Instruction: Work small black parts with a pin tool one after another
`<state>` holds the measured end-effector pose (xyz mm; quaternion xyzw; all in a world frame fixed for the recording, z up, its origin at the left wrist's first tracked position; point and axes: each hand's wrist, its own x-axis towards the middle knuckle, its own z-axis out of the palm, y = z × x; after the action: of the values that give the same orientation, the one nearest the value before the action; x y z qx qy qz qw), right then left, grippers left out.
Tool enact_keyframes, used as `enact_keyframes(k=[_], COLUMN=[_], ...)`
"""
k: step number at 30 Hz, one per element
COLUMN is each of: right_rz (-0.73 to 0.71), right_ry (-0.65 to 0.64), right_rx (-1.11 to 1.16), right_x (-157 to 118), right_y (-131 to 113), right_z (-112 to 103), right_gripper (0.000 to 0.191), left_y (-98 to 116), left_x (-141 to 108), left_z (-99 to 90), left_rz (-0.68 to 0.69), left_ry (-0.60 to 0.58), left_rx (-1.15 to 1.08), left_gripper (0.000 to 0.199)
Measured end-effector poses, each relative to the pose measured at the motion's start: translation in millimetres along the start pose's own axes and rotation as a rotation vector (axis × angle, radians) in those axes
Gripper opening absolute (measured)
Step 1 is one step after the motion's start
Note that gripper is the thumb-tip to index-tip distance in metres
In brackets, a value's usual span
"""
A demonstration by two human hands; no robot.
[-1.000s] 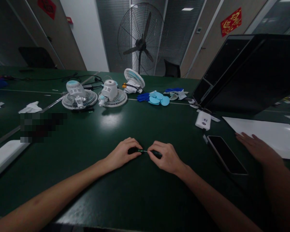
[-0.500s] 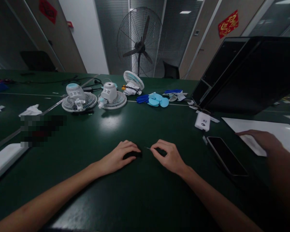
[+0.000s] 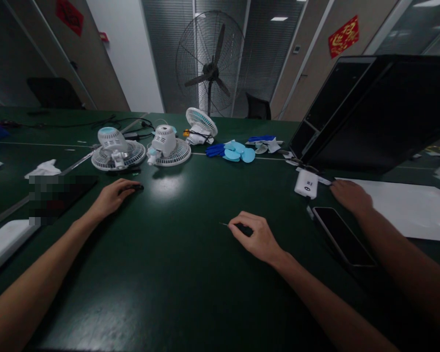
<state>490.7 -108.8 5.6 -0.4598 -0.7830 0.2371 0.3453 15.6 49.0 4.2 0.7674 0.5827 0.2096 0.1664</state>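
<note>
Left hand, outstretched, grips a small black object; curled right hand pinches a thin metallic rod over the glossy green worktop.

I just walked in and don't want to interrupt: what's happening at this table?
One person's right hand pinches a thin metal piece at the green table. Their left hand, well apart, holds a small black object near the white fans. Another person's hand is at a white sheet's left edge, beyond the phone.
</note>
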Motion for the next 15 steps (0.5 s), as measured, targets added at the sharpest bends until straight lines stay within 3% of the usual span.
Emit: enact_keyframes(k=[4,7,15], right_rz=[0.007,0.002,0.01], right_ry=[-0.009,0.002,-0.013], right_rx=[-0.003,-0.016,-0.006], right_x=[0,0,-1], right_y=[-1,-2,0], right_z=[0,0,0], right_gripper=[0.013,0.014,0.014], left_y=[-21,-29,-25], left_x=[-6,-11,-22], left_z=[-4.0,-7.8,-23.7], left_rz=[-0.021,-0.131,-0.263], left_ry=[0.093,0.152,0.066], left_rx=[0.068,0.136,0.177], left_gripper=[0.066,0.069,0.053])
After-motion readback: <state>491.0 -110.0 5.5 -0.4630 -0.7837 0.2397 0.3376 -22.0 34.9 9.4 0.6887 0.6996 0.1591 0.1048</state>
